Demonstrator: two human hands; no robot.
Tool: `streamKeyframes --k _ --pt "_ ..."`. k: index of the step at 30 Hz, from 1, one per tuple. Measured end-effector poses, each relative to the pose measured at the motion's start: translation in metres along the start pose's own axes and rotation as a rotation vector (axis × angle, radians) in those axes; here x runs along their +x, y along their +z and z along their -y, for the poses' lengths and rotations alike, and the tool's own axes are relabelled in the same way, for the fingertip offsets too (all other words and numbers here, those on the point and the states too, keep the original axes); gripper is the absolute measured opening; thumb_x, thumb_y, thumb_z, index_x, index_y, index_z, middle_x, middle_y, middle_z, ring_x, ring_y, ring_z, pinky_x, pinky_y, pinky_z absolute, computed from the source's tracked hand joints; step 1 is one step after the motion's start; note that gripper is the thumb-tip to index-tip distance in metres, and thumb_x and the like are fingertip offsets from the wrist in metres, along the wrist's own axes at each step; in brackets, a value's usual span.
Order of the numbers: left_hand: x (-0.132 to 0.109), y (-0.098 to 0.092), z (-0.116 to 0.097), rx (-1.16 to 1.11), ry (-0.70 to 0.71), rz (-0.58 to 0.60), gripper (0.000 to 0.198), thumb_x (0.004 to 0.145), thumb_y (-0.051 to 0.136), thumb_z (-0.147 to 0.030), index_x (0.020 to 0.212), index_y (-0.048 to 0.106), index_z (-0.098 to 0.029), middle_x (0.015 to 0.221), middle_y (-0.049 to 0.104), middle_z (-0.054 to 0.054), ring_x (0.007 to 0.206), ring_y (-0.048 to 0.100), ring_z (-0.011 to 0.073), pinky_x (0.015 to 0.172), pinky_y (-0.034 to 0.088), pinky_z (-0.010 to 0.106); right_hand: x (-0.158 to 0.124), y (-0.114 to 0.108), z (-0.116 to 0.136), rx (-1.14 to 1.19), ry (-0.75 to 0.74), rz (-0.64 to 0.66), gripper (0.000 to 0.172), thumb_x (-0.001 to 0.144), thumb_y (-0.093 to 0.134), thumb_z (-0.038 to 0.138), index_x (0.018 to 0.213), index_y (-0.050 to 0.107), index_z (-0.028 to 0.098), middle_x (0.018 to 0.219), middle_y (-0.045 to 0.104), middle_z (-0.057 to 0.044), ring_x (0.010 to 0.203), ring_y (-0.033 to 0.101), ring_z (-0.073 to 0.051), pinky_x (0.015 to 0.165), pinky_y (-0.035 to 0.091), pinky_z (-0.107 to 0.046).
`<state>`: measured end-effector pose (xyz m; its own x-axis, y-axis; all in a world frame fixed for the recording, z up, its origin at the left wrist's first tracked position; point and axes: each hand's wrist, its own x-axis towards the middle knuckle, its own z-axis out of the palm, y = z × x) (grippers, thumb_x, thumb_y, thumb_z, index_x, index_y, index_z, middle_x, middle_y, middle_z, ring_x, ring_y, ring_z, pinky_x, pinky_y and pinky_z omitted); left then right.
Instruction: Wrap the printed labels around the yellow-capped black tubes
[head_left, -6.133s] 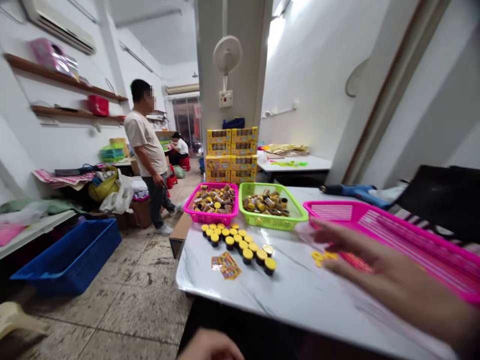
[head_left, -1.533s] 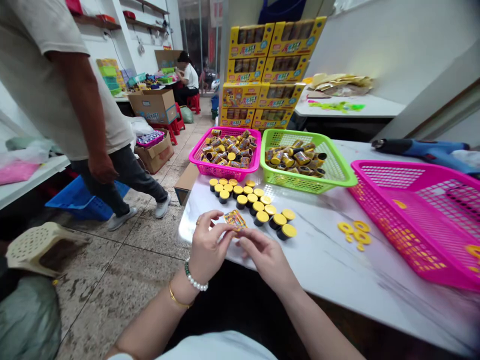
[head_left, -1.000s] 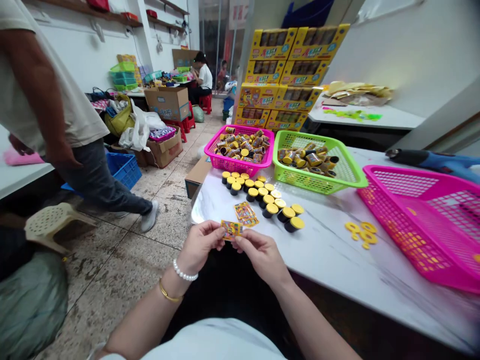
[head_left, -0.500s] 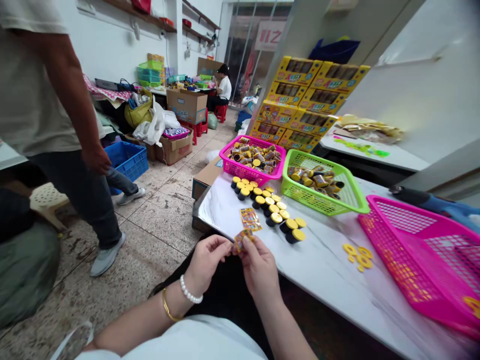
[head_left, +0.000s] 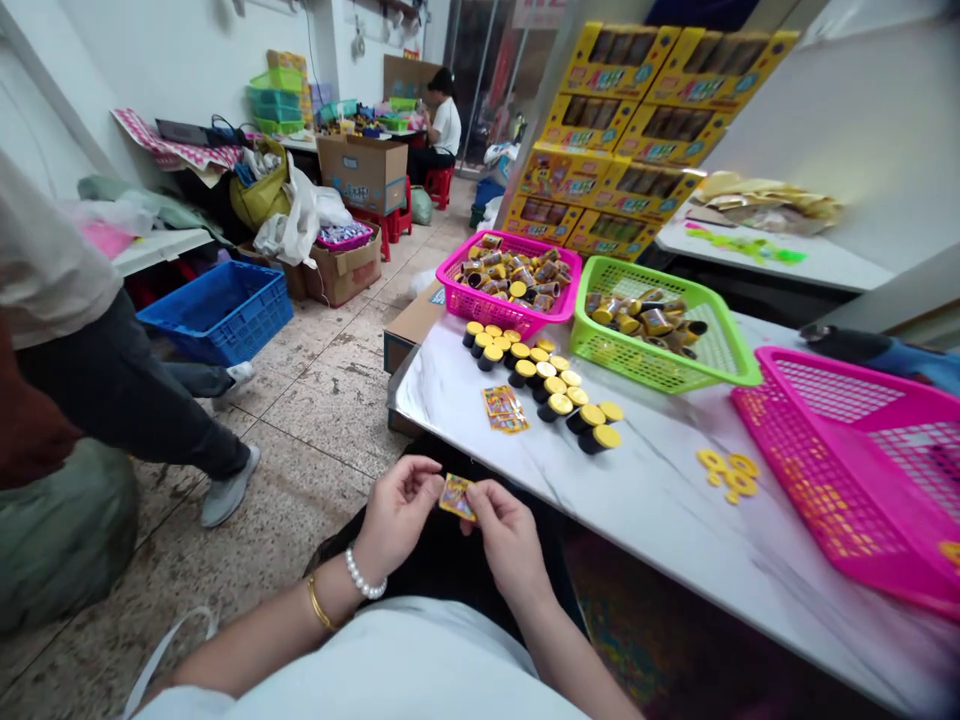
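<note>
My left hand (head_left: 399,512) and my right hand (head_left: 507,530) pinch a small colourful sticker (head_left: 457,497) between their fingertips, held below the near edge of the white marble table (head_left: 652,520). More stickers (head_left: 505,410) lie in a small pile on the table just beyond my hands. Beside the pile stand several small black jars with yellow lids (head_left: 551,387) in rows. Loose yellow rings (head_left: 726,474) lie to the right on the table.
A pink basket (head_left: 507,278) and a green basket (head_left: 660,330) hold more jars; a large pink basket (head_left: 862,460) sits at right. Yellow boxes (head_left: 637,130) are stacked behind. A person (head_left: 90,370) walks at left near a blue crate (head_left: 217,310); another person (head_left: 444,125) sits far back.
My hands have kept the sticker pinched and lowered it slightly toward my lap. The walking person has moved further left out of view; the camera tilted down.
</note>
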<state>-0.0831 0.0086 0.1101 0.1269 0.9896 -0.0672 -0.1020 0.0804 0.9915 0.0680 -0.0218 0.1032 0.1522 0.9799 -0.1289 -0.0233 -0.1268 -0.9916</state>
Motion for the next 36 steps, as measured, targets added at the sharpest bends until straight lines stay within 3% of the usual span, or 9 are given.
streamKeyframes --k 3,7,15,19,22,27,33,36 --pt "0.002 -0.003 -0.012 0.064 0.081 -0.056 0.037 0.085 0.066 -0.052 0.087 0.067 -0.015 0.069 0.058 0.000 0.061 0.052 0.0107 0.057 0.043 0.022 0.001 -0.003 0.004 -0.073 -0.062 -0.096 0.047 0.088 0.059 0.061 0.068 0.059 0.019 0.058 0.057 0.000 0.057 0.051 -0.014 0.055 0.044 -0.025" --pt "0.002 -0.004 -0.023 0.105 0.131 -0.021 0.036 0.089 0.062 -0.049 0.080 0.068 -0.015 0.064 0.057 0.000 0.060 0.051 0.0114 0.057 0.042 0.022 0.003 -0.002 0.012 -0.152 -0.172 -0.135 0.042 0.090 0.058 0.057 0.072 0.061 0.019 0.063 0.061 -0.001 0.059 0.055 -0.016 0.057 0.047 -0.026" --pt "0.001 -0.003 -0.010 0.122 0.163 0.010 0.021 0.084 0.071 -0.037 0.077 0.075 -0.017 0.076 0.065 0.004 0.072 0.059 0.0145 0.065 0.048 0.025 0.003 0.000 0.008 -0.371 -0.462 -0.086 0.027 0.096 0.056 0.036 0.076 0.065 0.020 0.068 0.062 -0.001 0.061 0.056 -0.014 0.059 0.046 -0.026" --pt "0.005 -0.007 -0.004 0.108 0.154 -0.023 0.013 0.076 0.077 -0.032 0.075 0.078 -0.019 0.079 0.067 0.006 0.076 0.061 0.0160 0.066 0.050 0.025 0.004 0.001 0.005 -0.330 -0.418 0.021 0.017 0.096 0.057 0.034 0.091 0.066 0.020 0.081 0.067 -0.003 0.072 0.062 -0.016 0.068 0.051 -0.028" --pt "0.008 -0.010 -0.001 0.149 0.165 -0.062 0.013 0.075 0.078 -0.032 0.073 0.078 -0.019 0.079 0.064 0.005 0.073 0.060 0.0146 0.062 0.049 0.023 0.004 0.003 0.005 -0.306 -0.346 0.036 0.017 0.095 0.058 0.034 0.088 0.066 0.020 0.079 0.068 -0.003 0.071 0.062 -0.016 0.066 0.051 -0.027" --pt "0.014 -0.008 -0.009 0.185 0.203 -0.081 0.016 0.071 0.080 -0.035 0.069 0.077 -0.019 0.079 0.060 0.004 0.067 0.057 0.0119 0.057 0.047 0.021 0.007 0.006 0.016 -0.416 -0.494 -0.064 0.020 0.094 0.055 0.026 0.077 0.063 0.020 0.072 0.065 -0.002 0.065 0.060 -0.015 0.062 0.049 -0.027" --pt "0.028 -0.001 -0.034 0.096 0.009 0.060 0.022 0.067 0.081 -0.038 0.075 0.081 -0.018 0.078 0.073 0.008 0.074 0.066 0.0177 0.070 0.054 0.026 0.015 0.000 0.027 -0.538 -0.685 -0.151 0.020 0.093 0.053 0.020 0.075 0.061 0.020 0.070 0.062 -0.002 0.062 0.058 -0.014 0.058 0.046 -0.026" --pt "0.031 -0.001 -0.030 0.046 -0.156 0.090 0.037 0.063 0.084 -0.047 0.083 0.081 -0.016 0.062 0.067 0.004 0.053 0.054 0.0109 0.049 0.042 0.020 0.015 -0.001 0.020 -0.564 -0.712 -0.177 0.019 0.092 0.052 0.017 0.075 0.060 0.020 0.069 0.061 -0.002 0.062 0.058 -0.015 0.057 0.044 -0.025"
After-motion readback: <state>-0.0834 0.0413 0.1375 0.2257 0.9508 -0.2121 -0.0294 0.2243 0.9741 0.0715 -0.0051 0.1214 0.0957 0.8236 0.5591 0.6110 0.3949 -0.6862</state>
